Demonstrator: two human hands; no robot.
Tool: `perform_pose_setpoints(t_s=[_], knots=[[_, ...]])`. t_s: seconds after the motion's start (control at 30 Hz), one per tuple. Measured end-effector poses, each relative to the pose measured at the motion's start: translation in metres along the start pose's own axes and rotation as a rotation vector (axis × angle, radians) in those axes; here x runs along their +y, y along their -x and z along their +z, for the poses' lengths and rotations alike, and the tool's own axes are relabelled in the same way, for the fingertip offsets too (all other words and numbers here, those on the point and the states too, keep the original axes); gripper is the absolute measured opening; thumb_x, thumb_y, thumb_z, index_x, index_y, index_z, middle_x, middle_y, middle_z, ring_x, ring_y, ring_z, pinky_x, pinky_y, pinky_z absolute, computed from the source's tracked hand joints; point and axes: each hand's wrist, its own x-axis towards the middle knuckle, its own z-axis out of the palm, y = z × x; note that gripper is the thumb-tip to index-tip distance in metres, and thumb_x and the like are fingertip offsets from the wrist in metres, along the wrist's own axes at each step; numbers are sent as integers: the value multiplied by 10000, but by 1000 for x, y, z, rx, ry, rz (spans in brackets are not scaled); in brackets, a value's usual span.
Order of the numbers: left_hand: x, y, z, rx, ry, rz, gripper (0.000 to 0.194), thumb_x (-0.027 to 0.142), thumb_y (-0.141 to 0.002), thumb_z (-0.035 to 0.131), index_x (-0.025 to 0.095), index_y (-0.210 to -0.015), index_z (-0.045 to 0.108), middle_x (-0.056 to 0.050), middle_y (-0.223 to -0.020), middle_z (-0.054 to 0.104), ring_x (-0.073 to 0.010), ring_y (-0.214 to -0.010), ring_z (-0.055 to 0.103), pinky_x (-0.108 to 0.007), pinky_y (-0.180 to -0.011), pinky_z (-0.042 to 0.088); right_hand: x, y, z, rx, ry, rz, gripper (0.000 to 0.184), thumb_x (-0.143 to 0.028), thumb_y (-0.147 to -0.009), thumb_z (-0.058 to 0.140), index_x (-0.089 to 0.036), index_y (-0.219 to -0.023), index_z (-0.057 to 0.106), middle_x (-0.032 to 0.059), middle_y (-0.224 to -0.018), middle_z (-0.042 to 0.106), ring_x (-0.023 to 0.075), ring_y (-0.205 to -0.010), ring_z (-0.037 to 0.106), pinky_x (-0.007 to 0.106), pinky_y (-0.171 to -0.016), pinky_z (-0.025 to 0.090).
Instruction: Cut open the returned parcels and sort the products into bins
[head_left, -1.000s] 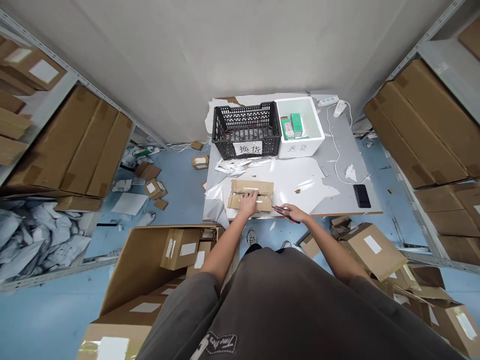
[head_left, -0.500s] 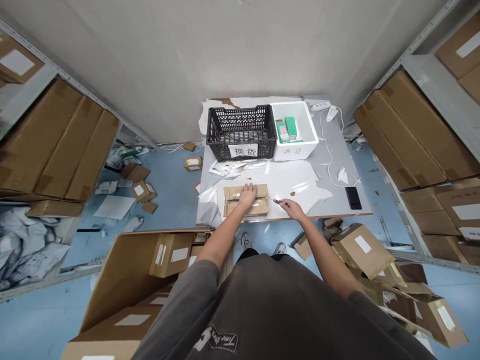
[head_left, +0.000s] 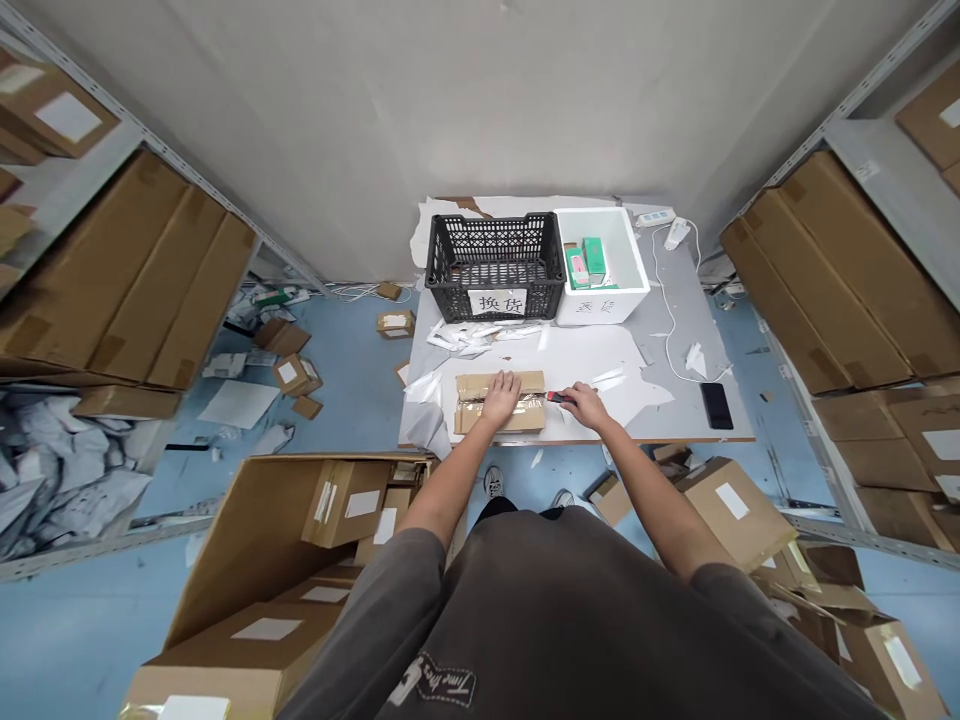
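Note:
A taped brown cardboard box [head_left: 471,412] lies near the front edge of the white-covered table [head_left: 562,350]. My left hand [head_left: 502,396] rests on top of it with the fingers stretched out. My right hand [head_left: 586,405] is closed round a red and black utility knife [head_left: 559,398]. The knife points left, its tip at the box's right end, along the seam between the top flaps. How deep the blade sits I cannot tell.
Behind the box stand a black plastic crate [head_left: 495,300] and a white foam box [head_left: 602,308] holding green cartons [head_left: 593,260]. A phone [head_left: 717,406] and white cable lie right. Paper scraps litter the table. A big open carton [head_left: 225,560] stands at lower left.
The knife has come level with the flap seam, its handle now closer to the box's right end. My left hand stays on the box. The whole view has shifted slightly.

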Motion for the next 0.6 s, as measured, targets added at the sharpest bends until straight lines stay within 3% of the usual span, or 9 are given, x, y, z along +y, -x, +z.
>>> perform_pose_setpoints(t_s=[0.33,0.6], knots=[[-2,-1,13,68,69,-59,558,213,-1037,405,164,-1587,488,-193,-1695,431,-349,-1620,313,-577,-1313,244,17,-11,16,108,-98,-63,297,-301,-1010,642,-248,-1287,736,124,-1136,649,309,-1140,583,381,-940,456],[-8,-2,-1,40,132,-56,521,319,-1054,452,185,-1550,536,-152,-1680,466,-318,-1607,340,-513,-1324,258,40,-6,-2,153,-104,-6,290,-326,-973,638,-232,-1233,725,125,-1101,658,304,-1101,587,364,-895,476]])
